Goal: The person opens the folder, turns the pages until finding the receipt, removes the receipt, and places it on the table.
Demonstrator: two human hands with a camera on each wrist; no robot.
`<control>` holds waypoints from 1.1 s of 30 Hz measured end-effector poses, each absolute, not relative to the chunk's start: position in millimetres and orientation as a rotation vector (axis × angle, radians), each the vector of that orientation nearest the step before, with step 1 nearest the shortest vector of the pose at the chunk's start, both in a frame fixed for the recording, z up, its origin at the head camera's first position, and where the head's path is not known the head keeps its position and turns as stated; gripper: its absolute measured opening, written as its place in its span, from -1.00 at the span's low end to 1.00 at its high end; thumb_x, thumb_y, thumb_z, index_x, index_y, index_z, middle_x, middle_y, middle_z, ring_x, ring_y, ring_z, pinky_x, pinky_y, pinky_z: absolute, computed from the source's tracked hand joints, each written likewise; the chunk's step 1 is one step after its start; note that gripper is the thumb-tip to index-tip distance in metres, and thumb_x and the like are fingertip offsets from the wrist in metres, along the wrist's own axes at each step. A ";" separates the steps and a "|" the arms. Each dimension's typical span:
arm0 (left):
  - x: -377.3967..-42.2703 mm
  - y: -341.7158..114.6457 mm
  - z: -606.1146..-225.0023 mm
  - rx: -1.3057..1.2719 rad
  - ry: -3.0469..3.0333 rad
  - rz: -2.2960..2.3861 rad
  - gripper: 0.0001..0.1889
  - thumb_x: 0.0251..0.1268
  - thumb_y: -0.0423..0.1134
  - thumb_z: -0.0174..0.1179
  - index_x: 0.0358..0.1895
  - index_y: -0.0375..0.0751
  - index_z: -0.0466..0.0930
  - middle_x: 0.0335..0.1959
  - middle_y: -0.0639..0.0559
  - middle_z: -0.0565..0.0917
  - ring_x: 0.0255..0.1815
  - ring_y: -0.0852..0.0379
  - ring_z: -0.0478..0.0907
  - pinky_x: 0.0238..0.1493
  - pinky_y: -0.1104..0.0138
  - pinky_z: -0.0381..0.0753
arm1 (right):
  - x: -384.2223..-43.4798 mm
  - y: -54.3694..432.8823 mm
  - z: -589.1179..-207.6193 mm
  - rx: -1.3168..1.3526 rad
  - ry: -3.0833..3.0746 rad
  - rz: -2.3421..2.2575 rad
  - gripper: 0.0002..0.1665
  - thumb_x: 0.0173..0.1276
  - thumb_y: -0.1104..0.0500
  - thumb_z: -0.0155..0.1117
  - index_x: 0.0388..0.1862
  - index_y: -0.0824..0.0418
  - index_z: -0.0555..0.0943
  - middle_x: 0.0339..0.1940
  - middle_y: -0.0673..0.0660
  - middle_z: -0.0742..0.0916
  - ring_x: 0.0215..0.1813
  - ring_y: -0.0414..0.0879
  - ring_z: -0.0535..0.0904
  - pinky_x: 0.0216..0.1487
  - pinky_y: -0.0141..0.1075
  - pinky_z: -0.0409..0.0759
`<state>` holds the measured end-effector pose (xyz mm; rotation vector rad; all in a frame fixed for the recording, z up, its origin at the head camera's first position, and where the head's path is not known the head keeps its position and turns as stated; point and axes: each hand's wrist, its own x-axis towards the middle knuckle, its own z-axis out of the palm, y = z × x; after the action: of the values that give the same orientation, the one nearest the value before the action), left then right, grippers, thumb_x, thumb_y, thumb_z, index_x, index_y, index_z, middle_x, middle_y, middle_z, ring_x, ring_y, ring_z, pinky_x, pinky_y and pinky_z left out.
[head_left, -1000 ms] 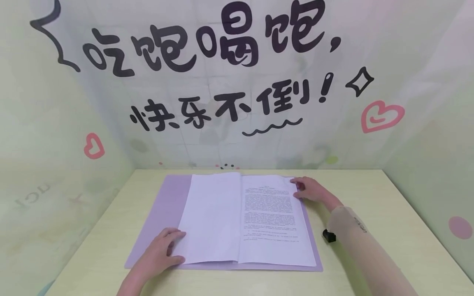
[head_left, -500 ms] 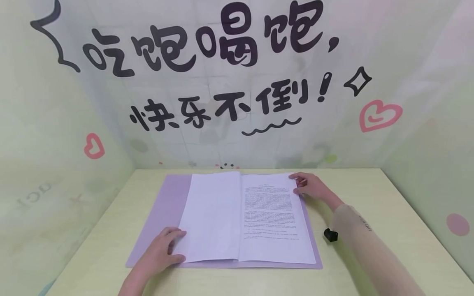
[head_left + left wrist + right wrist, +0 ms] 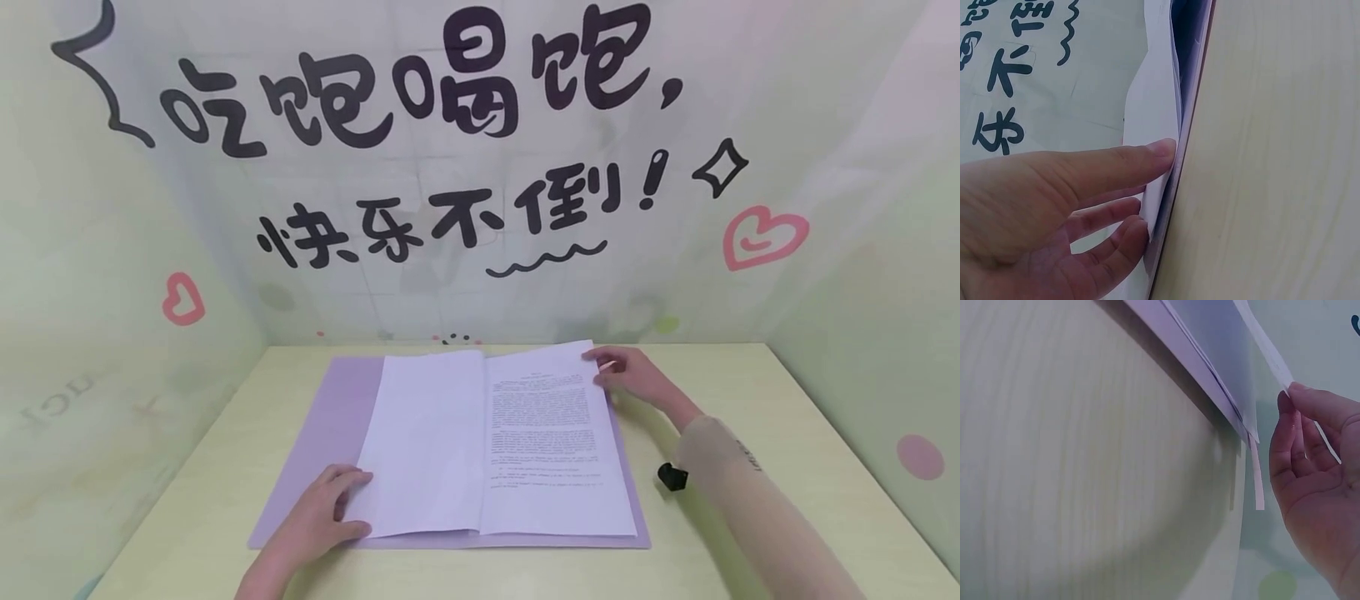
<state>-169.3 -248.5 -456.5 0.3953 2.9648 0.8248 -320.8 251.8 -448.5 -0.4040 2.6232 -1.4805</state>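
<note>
A purple folder [image 3: 341, 417] lies spread on the table, with white paper sheets in it. The left page [image 3: 427, 442] is blank and the right page [image 3: 540, 500] carries printed text. My left hand [image 3: 322, 512] rests at the lower left edge of the blank page; the left wrist view has its thumb [image 3: 1161, 150] and fingertips lying against the paper. My right hand [image 3: 637, 375] pinches the printed page by its upper right edge between thumb and fingers. That corner stands raised off the folder. In the right wrist view, the pinched sheet [image 3: 1266, 347] is apart from the purple cover [image 3: 1185, 356].
A small black object [image 3: 672, 477] sits on the table [image 3: 750, 400] right of the folder, beside the right sleeve [image 3: 750, 500]. Behind the table hangs a pale backdrop [image 3: 420, 300] with black characters and pink hearts.
My right hand has moved up slightly, lifting the upper right corner of the printed page off the folder. My left hand stays at the blank page's lower edge.
</note>
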 end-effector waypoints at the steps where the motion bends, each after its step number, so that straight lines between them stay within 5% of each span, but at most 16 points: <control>1: -169.3 -248.5 -456.3 0.396 2.966 0.826 -0.32 -0.17 -0.18 0.56 0.16 -0.20 0.59 0.16 -0.08 0.55 -0.13 0.23 0.42 -0.03 0.33 0.54 | -321.1 252.2 -447.2 -0.399 2.628 -1.474 -0.49 0.29 0.31 0.34 0.24 0.24 0.57 0.12 0.37 0.65 -0.12 -0.03 0.65 -0.11 -0.28 0.62; 25: -173.5 -252.1 -454.9 0.452 2.940 0.956 -0.33 -0.23 -0.21 0.58 0.11 -0.25 0.61 0.11 -0.09 0.55 -0.26 0.35 0.36 -0.25 0.46 0.48 | -326.0 251.9 -421.5 -0.347 2.496 -1.582 -0.46 0.35 0.18 0.32 0.31 0.19 0.54 0.14 0.32 0.69 -0.03 -0.15 0.66 0.24 0.10 0.53; 33: -169.4 -251.6 -455.1 0.420 2.919 0.969 -0.33 -0.24 -0.23 0.58 0.11 -0.27 0.60 0.09 -0.08 0.55 -0.28 0.36 0.35 -0.27 0.48 0.48 | -331.3 249.7 -406.5 -0.451 2.524 -1.516 -0.49 0.39 0.13 0.25 0.31 0.18 0.54 0.28 0.26 0.63 0.13 -0.10 0.59 0.25 -0.20 0.44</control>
<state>-169.4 -251.6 -455.1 0.4204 2.9189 0.9689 -331.3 249.7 -406.5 -0.4514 2.5243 -1.5157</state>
